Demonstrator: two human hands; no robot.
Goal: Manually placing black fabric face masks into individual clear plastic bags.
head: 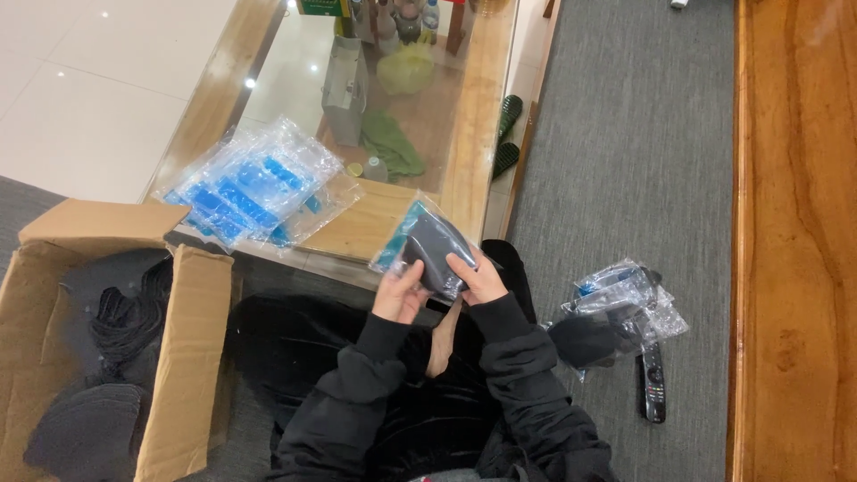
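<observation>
Gripping one dark pad (433, 245) in one clear bag (399, 243) — left hand (399, 293), right hand (482, 278) pinching | one cardboard box (183, 357)

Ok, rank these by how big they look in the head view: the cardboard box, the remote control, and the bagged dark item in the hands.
1. Cardboard box, by far the largest, though cut off by the frame edge.
2. Bagged dark item, held by the left hand and right hand.
3. Remote control, slimmer; it lies farther away, so 2 and 3 are less sure.
</observation>
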